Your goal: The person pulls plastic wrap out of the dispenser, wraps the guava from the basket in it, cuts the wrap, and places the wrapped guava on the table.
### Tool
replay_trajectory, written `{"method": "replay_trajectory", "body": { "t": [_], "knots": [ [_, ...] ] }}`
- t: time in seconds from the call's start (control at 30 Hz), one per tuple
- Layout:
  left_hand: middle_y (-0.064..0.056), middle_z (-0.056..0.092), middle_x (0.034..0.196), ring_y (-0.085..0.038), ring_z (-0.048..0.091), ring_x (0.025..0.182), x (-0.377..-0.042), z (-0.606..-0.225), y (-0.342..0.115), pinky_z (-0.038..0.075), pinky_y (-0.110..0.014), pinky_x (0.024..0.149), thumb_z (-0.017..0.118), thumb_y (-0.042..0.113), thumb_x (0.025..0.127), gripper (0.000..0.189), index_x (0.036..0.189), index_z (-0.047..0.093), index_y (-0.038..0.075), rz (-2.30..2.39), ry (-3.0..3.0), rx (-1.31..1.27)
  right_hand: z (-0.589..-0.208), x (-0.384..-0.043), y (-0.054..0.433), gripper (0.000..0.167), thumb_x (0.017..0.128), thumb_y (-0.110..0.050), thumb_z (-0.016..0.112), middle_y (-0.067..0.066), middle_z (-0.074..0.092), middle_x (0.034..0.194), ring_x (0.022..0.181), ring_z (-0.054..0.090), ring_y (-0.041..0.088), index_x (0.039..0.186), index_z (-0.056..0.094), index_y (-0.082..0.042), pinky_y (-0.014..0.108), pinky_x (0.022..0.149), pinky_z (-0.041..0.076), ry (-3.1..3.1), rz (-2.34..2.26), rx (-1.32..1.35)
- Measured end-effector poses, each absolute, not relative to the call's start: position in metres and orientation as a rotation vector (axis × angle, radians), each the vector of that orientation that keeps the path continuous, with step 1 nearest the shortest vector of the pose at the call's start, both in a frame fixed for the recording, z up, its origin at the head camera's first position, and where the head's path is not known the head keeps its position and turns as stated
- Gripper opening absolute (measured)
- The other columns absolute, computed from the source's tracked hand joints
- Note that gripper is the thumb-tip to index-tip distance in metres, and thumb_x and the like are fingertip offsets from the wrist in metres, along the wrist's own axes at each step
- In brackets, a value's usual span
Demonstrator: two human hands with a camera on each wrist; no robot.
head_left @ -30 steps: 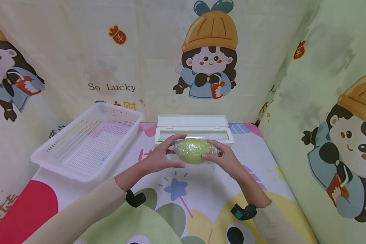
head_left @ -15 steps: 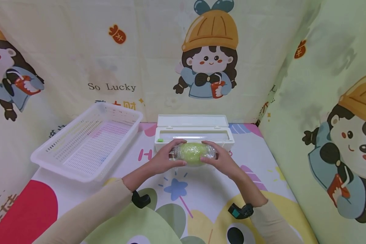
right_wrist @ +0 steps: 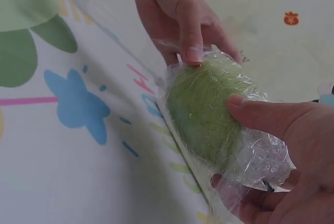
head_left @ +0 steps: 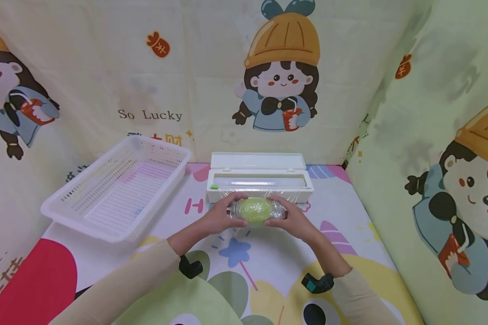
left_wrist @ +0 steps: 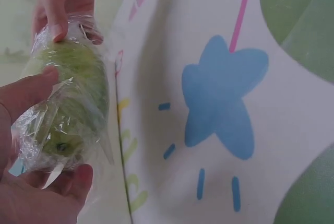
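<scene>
A green oval fruit, mango-like (head_left: 255, 210), is wrapped in crinkled cling film and held sideways above the table. My left hand (head_left: 222, 214) grips its left end, thumb at the near side and fingers over the far side. At the other end my right hand (head_left: 293, 218) holds it the same way. In the left wrist view the fruit (left_wrist: 78, 93) shows a dark spot at one end under the film. Just behind stands a white cling film dispenser (head_left: 261, 195), its lid raised and a roll inside. Film stretches between the dispenser's front and the fruit.
A white perforated plastic basket (head_left: 85, 225) stands at the left of the table. The tabletop cover (head_left: 268, 257) carries cartoon prints. Printed cloth walls (head_left: 203, 81) close off the back and sides. A green slider (head_left: 214, 186) sits at the dispenser's left end.
Both hands have drawn the fruit toward me, away from the dispenser, and the dispenser's front shows more. The fruit has also turned a little in the grip.
</scene>
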State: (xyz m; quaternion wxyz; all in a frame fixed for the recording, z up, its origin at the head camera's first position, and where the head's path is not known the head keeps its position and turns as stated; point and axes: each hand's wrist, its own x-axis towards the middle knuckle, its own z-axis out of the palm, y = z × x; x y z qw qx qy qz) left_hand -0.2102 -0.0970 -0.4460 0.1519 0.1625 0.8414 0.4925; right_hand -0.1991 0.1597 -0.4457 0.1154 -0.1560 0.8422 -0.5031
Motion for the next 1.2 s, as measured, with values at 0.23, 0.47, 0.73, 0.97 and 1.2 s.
{"method": "replay_trajectory", "body": {
  "t": [0.23, 0.47, 0.73, 0.97, 1.2],
  "knots": [
    [0.003, 0.051, 0.139, -0.025, 0.049, 0.126, -0.216, -0.456, -0.096, 0.047, -0.046, 0.098, 0.083, 0.025, 0.075, 0.073, 0.137, 0.046, 0.029, 1.378, 2.45, 0.514, -0.455, -0.203, 0.159, 0.07, 0.079, -0.023, 0.08, 0.015, 0.053, 0.135, 0.105, 0.058, 0.027, 0.14, 0.048, -0.012, 0.029, 0.078, 0.055, 2.504, -1.467, -0.489],
    [0.003, 0.051, 0.138, -0.025, 0.049, 0.126, -0.22, -0.464, -0.094, 0.052, -0.041, 0.096, 0.082, 0.017, 0.076, 0.069, 0.135, 0.047, 0.025, 1.406, 2.444, 0.551, -0.464, -0.207, 0.158, 0.069, 0.08, -0.018, 0.079, 0.016, 0.05, 0.14, 0.112, 0.056, 0.031, 0.14, 0.048, -0.009, 0.032, 0.081, 0.055, 2.508, -1.486, -0.502],
    [0.0, 0.055, 0.133, -0.025, 0.051, 0.128, -0.222, -0.471, -0.095, 0.052, -0.039, 0.098, 0.078, 0.012, 0.08, 0.057, 0.13, 0.051, 0.02, 1.379, 2.452, 0.587, -0.473, -0.211, 0.16, 0.054, 0.083, -0.014, 0.075, 0.015, 0.056, 0.135, 0.121, 0.053, 0.032, 0.133, 0.055, -0.007, 0.047, 0.095, 0.051, 2.561, -1.462, -0.541],
    [-0.001, 0.055, 0.136, -0.026, 0.049, 0.131, -0.22, -0.467, -0.095, 0.048, -0.044, 0.103, 0.077, 0.014, 0.081, 0.057, 0.133, 0.052, 0.02, 1.367, 2.469, 0.563, -0.47, -0.21, 0.161, 0.055, 0.082, -0.019, 0.076, 0.012, 0.057, 0.135, 0.12, 0.055, 0.032, 0.133, 0.056, -0.01, 0.049, 0.096, 0.051, 2.614, -1.391, -0.454],
    [-0.001, 0.055, 0.137, -0.026, 0.049, 0.131, -0.219, -0.464, -0.098, 0.048, -0.044, 0.104, 0.077, 0.018, 0.082, 0.06, 0.136, 0.051, 0.018, 1.411, 2.478, 0.562, -0.461, -0.209, 0.162, 0.056, 0.083, -0.025, 0.076, 0.012, 0.056, 0.138, 0.121, 0.056, 0.039, 0.135, 0.055, -0.014, 0.049, 0.094, 0.053, 2.666, -1.363, -0.303]
  ]
}}
